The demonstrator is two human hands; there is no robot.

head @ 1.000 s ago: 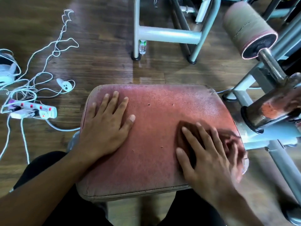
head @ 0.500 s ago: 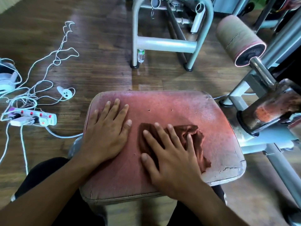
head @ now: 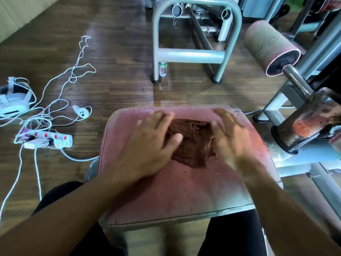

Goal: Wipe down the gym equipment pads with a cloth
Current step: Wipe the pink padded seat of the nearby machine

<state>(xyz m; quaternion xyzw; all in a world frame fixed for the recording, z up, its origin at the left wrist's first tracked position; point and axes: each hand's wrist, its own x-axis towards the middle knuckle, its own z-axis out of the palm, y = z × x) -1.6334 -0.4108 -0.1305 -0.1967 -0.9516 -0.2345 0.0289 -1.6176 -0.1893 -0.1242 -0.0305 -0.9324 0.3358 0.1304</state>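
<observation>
The worn red seat pad (head: 184, 191) lies in front of me, its surface cracked at the edges. A crumpled brown cloth (head: 191, 145) rests on the far middle of the pad. My left hand (head: 151, 145) lies flat on the cloth's left edge, with the thumb on the fabric. At the cloth's right edge my right hand (head: 230, 139) presses down with fingers spread. Both hands are blurred by motion. A roller pad (head: 267, 47) sits on a metal bar at the upper right.
A grey metal machine frame (head: 191, 54) stands beyond the pad, with a small water bottle (head: 163, 68) at its foot. A power strip (head: 46, 140), tangled white cables, a controller (head: 82, 112) and a headset (head: 13, 100) lie on the wooden floor to the left. Machine parts crowd the right.
My right hand slid the cloth from the pad's near right corner to its far middle. My left hand left its flat rest on the pad's left side and reached onto the cloth.
</observation>
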